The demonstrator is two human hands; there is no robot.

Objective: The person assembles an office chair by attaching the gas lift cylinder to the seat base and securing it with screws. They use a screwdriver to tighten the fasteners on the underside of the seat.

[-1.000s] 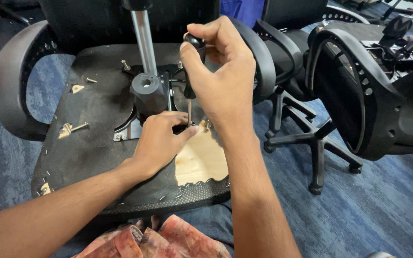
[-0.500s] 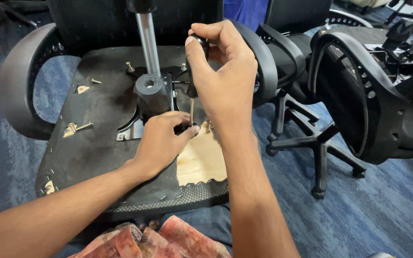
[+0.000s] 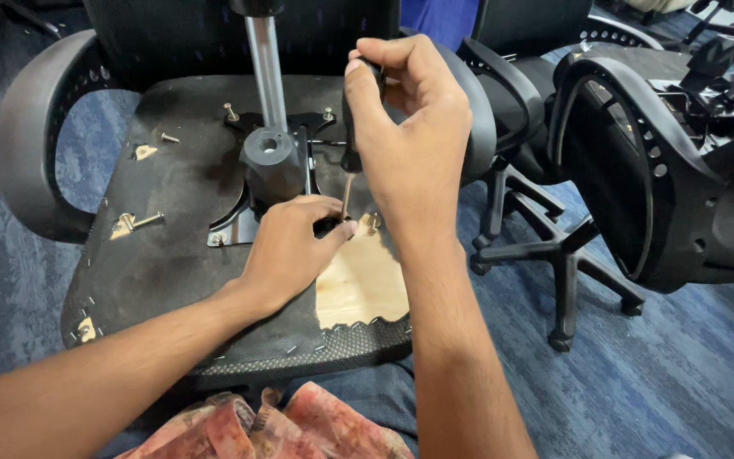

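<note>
Both hands on the job: right hand point(image 3: 409, 144) clenched around screwdriver point(image 3: 351, 161), axis vertical, tip down; left hand point(image 3: 290, 246) fingers pinching at the tip on upturned chair seat point(image 3: 172, 212).

screwdriver point(image 3: 352, 161) tip & screw hidden behind left hand point(image 3: 292, 246).

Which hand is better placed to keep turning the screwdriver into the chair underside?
Right, probably. The right hand grips the screwdriver handle from above, upright; the left hand steadies its tip against the chair underside.
</note>
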